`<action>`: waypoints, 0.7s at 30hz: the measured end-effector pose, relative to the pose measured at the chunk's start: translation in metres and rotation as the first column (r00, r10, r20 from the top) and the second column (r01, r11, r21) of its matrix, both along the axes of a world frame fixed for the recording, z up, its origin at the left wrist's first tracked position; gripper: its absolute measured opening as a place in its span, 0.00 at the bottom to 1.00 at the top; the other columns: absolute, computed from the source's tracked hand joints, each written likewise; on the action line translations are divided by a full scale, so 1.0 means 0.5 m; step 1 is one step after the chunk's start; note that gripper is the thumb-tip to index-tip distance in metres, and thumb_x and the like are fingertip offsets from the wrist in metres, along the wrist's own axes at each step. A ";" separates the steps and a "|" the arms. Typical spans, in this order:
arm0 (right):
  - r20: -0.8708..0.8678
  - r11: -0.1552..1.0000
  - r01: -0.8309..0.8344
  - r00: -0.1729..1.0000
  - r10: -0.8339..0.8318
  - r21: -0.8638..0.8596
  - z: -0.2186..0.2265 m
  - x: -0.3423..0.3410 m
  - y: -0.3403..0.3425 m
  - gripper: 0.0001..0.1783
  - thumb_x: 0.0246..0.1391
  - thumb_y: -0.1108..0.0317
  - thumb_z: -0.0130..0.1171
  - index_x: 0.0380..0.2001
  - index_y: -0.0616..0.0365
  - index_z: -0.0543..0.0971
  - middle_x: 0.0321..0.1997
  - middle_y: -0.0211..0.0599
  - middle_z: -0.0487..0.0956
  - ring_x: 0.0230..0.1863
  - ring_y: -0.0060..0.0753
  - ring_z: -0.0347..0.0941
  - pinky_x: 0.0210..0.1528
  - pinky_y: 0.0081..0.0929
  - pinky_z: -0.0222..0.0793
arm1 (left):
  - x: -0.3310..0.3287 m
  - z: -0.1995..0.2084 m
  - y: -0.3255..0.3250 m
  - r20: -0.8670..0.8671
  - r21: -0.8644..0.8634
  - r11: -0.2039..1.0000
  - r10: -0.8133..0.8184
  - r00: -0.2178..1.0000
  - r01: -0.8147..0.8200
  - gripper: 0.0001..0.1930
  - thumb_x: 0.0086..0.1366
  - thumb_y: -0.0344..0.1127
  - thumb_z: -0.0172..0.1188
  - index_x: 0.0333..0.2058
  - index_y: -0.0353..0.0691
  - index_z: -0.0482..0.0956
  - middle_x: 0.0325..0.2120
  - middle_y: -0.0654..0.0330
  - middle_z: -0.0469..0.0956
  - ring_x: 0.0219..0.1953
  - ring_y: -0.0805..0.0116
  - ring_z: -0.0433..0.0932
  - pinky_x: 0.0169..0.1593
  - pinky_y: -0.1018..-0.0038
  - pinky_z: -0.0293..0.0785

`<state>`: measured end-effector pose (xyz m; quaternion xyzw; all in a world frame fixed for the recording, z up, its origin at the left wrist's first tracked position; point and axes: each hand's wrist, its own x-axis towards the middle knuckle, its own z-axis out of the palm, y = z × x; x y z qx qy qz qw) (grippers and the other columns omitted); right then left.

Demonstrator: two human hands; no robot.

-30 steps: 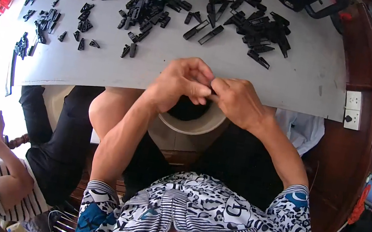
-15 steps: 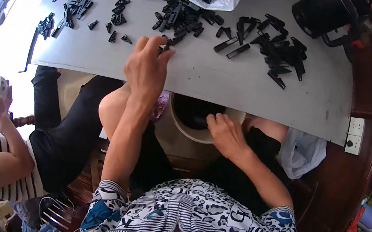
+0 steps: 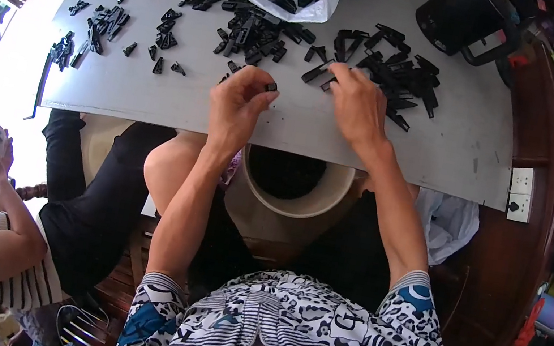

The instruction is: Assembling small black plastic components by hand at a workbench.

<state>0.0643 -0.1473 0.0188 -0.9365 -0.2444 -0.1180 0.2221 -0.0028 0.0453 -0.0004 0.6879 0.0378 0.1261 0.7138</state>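
Above the grey table, my left hand (image 3: 238,99) pinches a small black plastic piece (image 3: 271,87) between thumb and fingertips. My right hand (image 3: 360,106) reaches over the table, its fingers closed at a long, narrow black plastic piece (image 3: 327,85) that they partly cover. A similar long piece (image 3: 314,71) lies just left of those fingertips. A heap of long black clip-like pieces (image 3: 409,81) spreads beyond and to the right of my right hand. Past my left hand lies a heap of smaller black pieces (image 3: 253,33).
A cream bucket (image 3: 340,198) with black contents stands between my knees, below the table edge. A white plastic bag (image 3: 323,8) holding black pieces lies at the back. A black kettle-like pot (image 3: 456,20) stands back right. Another person (image 3: 11,231) sits at left holding a phone-like object.
My right hand has left the bucket and moved up onto the table at the long pieces. My left hand has drawn back from the heap with a small black piece.
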 end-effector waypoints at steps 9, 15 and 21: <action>0.129 0.988 -0.001 0.991 0.021 -0.156 -0.012 -0.001 -0.058 0.08 0.46 0.75 0.58 0.33 0.58 0.75 0.32 0.41 0.69 0.38 0.48 0.72 0.33 0.42 0.70 | -0.004 0.009 -0.026 0.102 0.507 0.862 -0.073 0.992 0.011 0.08 0.49 0.22 0.64 0.31 0.37 0.79 0.27 0.59 0.74 0.32 0.66 0.74 0.35 0.71 0.70; 0.058 0.981 -0.104 0.994 0.096 0.162 -0.004 -0.043 -0.063 0.12 0.43 0.74 0.64 0.34 0.59 0.77 0.33 0.37 0.74 0.36 0.38 0.73 0.30 0.34 0.70 | -0.005 0.003 -0.033 0.208 0.706 0.704 -0.110 0.972 -0.071 0.09 0.43 0.25 0.67 0.27 0.40 0.81 0.32 0.58 0.73 0.36 0.57 0.69 0.39 0.66 0.68; -0.624 0.440 0.446 0.494 0.606 0.780 0.023 -0.061 -0.059 0.15 0.57 0.70 0.55 0.46 0.65 0.73 0.36 0.37 0.78 0.33 0.23 0.74 0.29 0.18 0.70 | -0.004 0.004 -0.035 0.184 0.704 0.709 -0.117 0.976 -0.048 0.09 0.43 0.25 0.68 0.27 0.40 0.81 0.32 0.59 0.73 0.36 0.59 0.69 0.39 0.66 0.69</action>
